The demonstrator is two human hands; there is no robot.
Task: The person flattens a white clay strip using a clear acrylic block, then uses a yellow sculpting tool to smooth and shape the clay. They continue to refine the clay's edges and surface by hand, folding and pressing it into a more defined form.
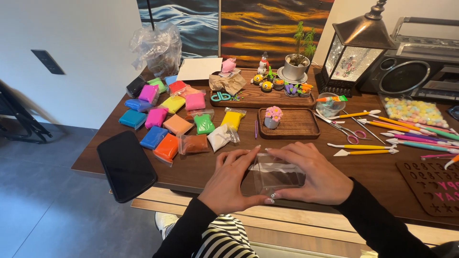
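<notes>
Both hands (pixel 275 179) around level clear box (pixel 276 174)

A home craft corner. Bright modelling-clay packets (pixel 167 112) crowd the dark wooden tabletop (pixel 201 167). A black metal lantern (pixel 356 50) and painted canvases (pixel 272 26) stand behind.

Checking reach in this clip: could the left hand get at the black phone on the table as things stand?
Probably yes: the phone lies flat just beyond the left hand, with bare table between, though that hand currently holds the clear box.

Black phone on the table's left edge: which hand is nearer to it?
Left. The left hand grips the left side of the clear plastic box, on the side facing the black phone. The right hand grips the box's far side.
</notes>
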